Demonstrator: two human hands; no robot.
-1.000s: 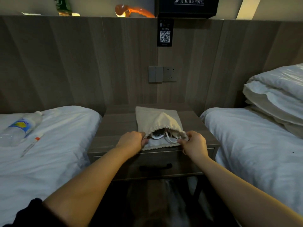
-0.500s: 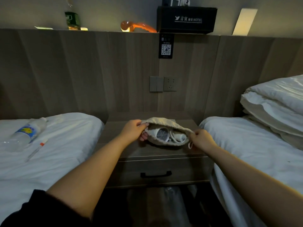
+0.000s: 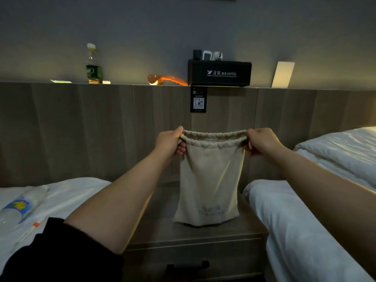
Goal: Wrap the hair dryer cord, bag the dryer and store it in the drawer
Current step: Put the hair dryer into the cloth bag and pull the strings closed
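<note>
On my far left a clear plastic water bottle with a blue and yellow label (image 3: pixel 19 208) lies on the white-sheeted left bed (image 3: pixel 81 192), with a thin white pen with an orange band (image 3: pixel 35 224) just beside it. Above, on the ledge of the wood-grain headboard, a green-labelled plastic bottle (image 3: pixel 93 66) stands upright.

The black sleeve (image 3: pixel 61 253) leads up the bare forearm to my left hand (image 3: pixel 168 142), which pinches the left end of the gathered mouth of the beige cloth drawstring bag (image 3: pixel 209 180), thumb on top and fingers curled beneath. The bag hangs upright between both hands, its mouth stretched wide and its bottom at the top of the grey-brown wooden nightstand (image 3: pixel 158 233); I cannot tell whether it touches. The cloth hides the hair dryer from me. Under the top, the drawer front with a black handle (image 3: pixel 188 265) sits flush.

Behind the bag a black QR-code card (image 3: pixel 198 99) hangs below a black hotel-branded box (image 3: pixel 219 73).

My right hand (image 3: pixel 262 141) grips the mouth's right end the same way. Further right lies the white right bed (image 3: pixel 305 231).
</note>
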